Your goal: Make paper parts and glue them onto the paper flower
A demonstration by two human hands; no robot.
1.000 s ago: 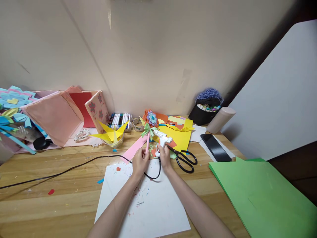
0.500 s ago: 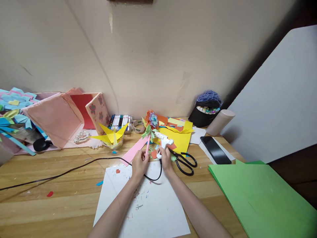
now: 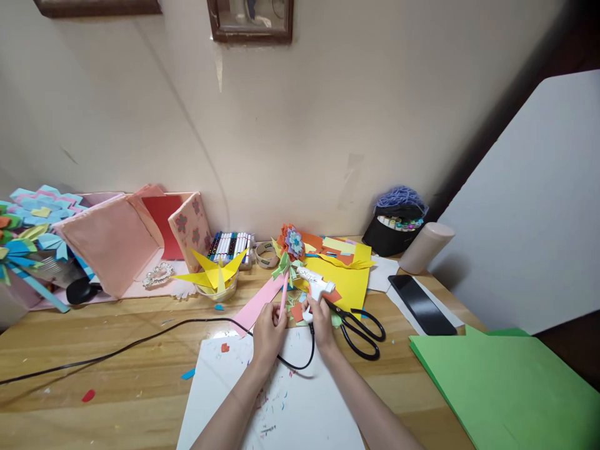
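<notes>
Between the fingers of my left hand (image 3: 270,331) is the pink stem of a paper flower (image 3: 291,241), held upright. Its bloom is orange with a purple and light blue layer, and green paper leaves (image 3: 282,266) sit at the top of the stem. My right hand (image 3: 320,322) is closed round the handle of a white hot glue gun (image 3: 317,283), whose nozzle points left, close to the leaves. A black cord runs from the gun's handle under my left wrist. Black-handled scissors (image 3: 360,329) lie just right of my right hand.
White paper (image 3: 300,406) lies under my forearms. Yellow paper (image 3: 349,281) and colored scraps lie behind my hands. Left are a bowl with yellow paper (image 3: 218,284), markers (image 3: 230,246) and a pink box (image 3: 112,240). Right are a phone (image 3: 422,304) and green sheets (image 3: 506,381).
The view has tilted up, so the scene sits lower and a picture frame shows more on the wall. Both hands keep their hold, with the flower and glue gun in nearly the same places.
</notes>
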